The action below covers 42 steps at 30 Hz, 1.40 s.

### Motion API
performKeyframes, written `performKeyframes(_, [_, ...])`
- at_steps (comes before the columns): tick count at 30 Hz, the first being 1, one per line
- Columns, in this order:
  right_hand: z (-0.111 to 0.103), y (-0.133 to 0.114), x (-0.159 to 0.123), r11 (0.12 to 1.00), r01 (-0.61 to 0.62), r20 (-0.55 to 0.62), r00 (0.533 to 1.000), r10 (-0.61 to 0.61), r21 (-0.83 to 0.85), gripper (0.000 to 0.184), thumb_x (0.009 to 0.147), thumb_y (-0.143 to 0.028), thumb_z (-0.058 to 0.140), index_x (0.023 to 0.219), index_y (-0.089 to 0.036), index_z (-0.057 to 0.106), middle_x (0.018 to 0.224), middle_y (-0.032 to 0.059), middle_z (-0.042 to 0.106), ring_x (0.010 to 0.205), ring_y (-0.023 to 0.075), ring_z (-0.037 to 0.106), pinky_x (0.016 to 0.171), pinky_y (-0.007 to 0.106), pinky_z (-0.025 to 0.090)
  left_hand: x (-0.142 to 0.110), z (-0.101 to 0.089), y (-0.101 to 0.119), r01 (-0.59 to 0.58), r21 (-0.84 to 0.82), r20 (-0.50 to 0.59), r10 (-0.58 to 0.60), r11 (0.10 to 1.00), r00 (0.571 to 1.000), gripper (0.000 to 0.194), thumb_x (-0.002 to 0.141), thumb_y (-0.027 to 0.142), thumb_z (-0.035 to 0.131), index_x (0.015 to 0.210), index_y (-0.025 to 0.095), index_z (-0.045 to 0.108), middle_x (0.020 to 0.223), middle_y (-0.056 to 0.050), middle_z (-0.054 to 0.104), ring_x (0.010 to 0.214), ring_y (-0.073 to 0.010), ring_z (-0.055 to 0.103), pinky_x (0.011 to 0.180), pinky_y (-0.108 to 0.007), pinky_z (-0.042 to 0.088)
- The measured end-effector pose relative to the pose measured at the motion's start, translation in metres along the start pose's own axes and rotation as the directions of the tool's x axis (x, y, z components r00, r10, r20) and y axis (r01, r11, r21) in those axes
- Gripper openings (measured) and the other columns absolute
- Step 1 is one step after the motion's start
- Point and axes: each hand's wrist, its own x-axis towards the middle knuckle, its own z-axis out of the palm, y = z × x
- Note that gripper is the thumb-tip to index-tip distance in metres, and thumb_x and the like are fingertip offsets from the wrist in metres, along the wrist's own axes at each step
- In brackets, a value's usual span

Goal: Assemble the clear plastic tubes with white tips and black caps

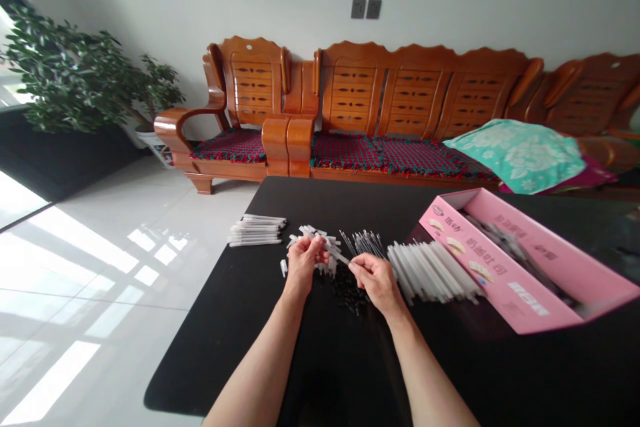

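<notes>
1. Left hand point(301, 267) pinches the slim whitish tube point(338, 253) toward its ten-o'clock end; right hand point(376, 282), its four-o'clock end.
2. Keep it straight, both pinches light.
3. Hold it clear of the small black pieces point(351, 292) at five o'clock.

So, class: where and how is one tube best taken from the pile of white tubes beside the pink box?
In the pile of white tubes, slim tubes lie side by side with little room between them, so pinch one across its near end, probably from above and the person's side. Their near ends sit uneven, with bare black table in front.
</notes>
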Motion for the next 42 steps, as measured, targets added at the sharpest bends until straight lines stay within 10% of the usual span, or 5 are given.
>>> performKeyframes(13, [-0.003,0.004,0.000,0.973,0.048,-0.042,0.997,-0.059,-0.225,0.012,0.078,-0.031,0.065,0.075,-0.020,0.065,0.053,-0.0042,0.051,0.050,0.0121,0.044,0.049,0.024,0.034,0.005,-0.005,0.009,-0.038,-0.059,-0.177,0.027,0.998,0.984,0.045,0.063,0.051,0.084,0.072,0.011,0.066,0.053,0.002,0.058,0.045,-0.0093,0.055,0.045,-0.020,0.046])
performKeyframes(27, [-0.004,0.000,-0.002,0.981,0.099,0.022,0.995,-0.096,-0.169,0.026,0.089,-0.040,0.058,0.080,-0.019,0.069,0.056,-0.0022,0.054,0.050,0.0130,0.047,0.049,0.024,0.034,0.003,-0.001,0.003,-0.027,-0.008,-0.052,0.026,1.000,0.998,0.042,0.069,0.050,0.081,0.075,0.011,0.067,0.054,0.001,0.060,0.047,-0.0113,0.059,0.048,-0.021,0.048])
performKeyframes(34, [-0.025,0.014,0.002,0.979,-0.013,-0.330,0.942,-0.057,-0.204,0.020,0.082,-0.036,0.060,0.071,-0.019,0.065,0.054,-0.0001,0.057,0.051,0.0157,0.050,0.050,0.026,0.036,0.023,-0.039,0.023,-0.269,-0.159,-0.515,0.153,0.950,0.844,0.038,0.073,0.046,0.078,0.080,0.012,0.063,0.059,0.003,0.060,0.050,-0.0075,0.059,0.049,-0.017,0.047])
performKeyframes(38, [-0.033,0.019,0.003,0.862,-0.147,-0.462,0.880,-0.110,-0.485,0.016,0.077,-0.029,0.059,0.065,-0.021,0.066,0.058,0.0039,0.065,0.056,0.0186,0.056,0.053,0.028,0.034,0.025,-0.043,0.022,-0.272,-0.174,-0.510,0.150,0.946,0.847,0.038,0.071,0.045,0.079,0.080,0.012,0.064,0.059,0.003,0.060,0.050,-0.0081,0.059,0.049,-0.017,0.047])
performKeyframes(42, [-0.035,0.017,0.001,0.670,-0.231,-0.348,0.936,-0.044,-0.706,0.014,0.076,-0.025,0.061,0.063,-0.023,0.064,0.058,0.0035,0.066,0.052,0.0178,0.054,0.051,0.029,0.024,0.020,-0.033,0.017,-0.215,-0.148,-0.401,0.140,0.965,0.905,0.041,0.068,0.046,0.081,0.081,0.012,0.065,0.058,0.002,0.060,0.051,-0.0094,0.059,0.050,-0.019,0.048])
